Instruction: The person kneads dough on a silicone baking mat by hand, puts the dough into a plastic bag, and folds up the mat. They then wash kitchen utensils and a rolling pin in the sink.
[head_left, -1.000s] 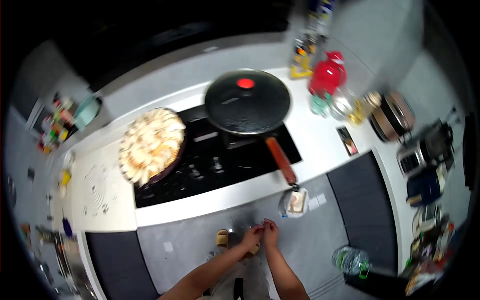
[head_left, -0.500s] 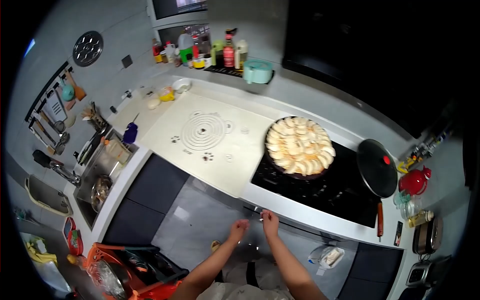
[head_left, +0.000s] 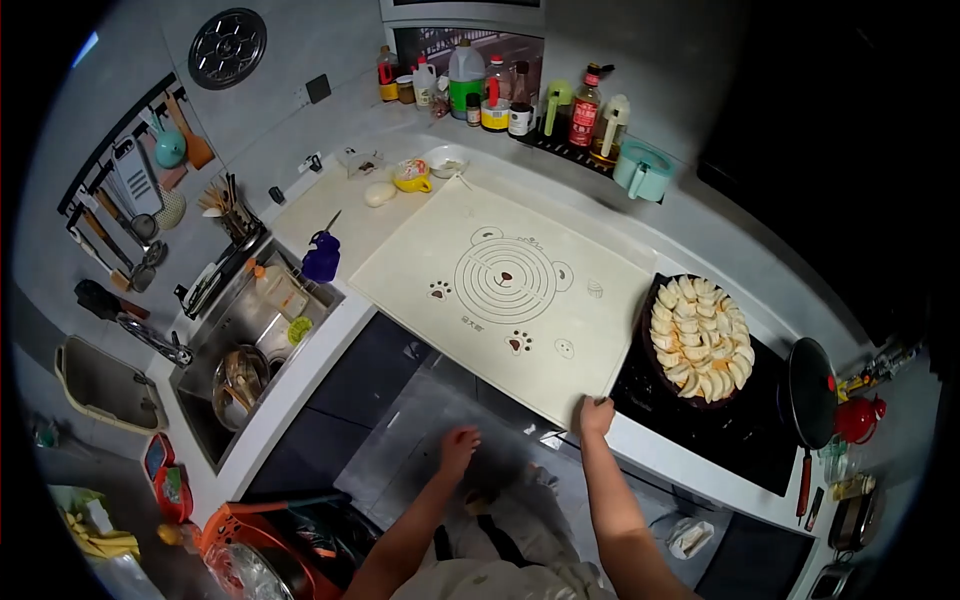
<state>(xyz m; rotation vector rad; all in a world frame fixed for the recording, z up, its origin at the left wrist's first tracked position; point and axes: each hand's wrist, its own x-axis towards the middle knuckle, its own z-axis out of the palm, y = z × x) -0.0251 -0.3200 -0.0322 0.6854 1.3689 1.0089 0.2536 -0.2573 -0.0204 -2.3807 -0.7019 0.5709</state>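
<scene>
A cream silicone kneading mat [head_left: 410,250] with a printed bear face, rings and paw prints lies flat on the counter. My right hand [head_left: 597,413] is at the mat's front right corner, its fingers closed on the edge there. Over the floor, in front of the counter, my left hand [head_left: 461,449] hangs with loosely bent fingers and nothing visible in it. Right of the mat, a dark round pan [head_left: 649,345] full of arranged dumplings [head_left: 702,335] sits on the black cooktop [head_left: 690,425].
A pan lid [head_left: 808,395] stands at the cooktop's right. Sauce bottles [head_left: 585,110] and a teal container [head_left: 643,172] line the back. To the left are a purple object [head_left: 321,258] and a sink [head_left: 225,330] with dishes. An orange basket [head_left: 225,520] stands low at left.
My right hand has moved from in front of the counter to the mat's front right corner. My left hand has moved slightly left. The view has turned left.
</scene>
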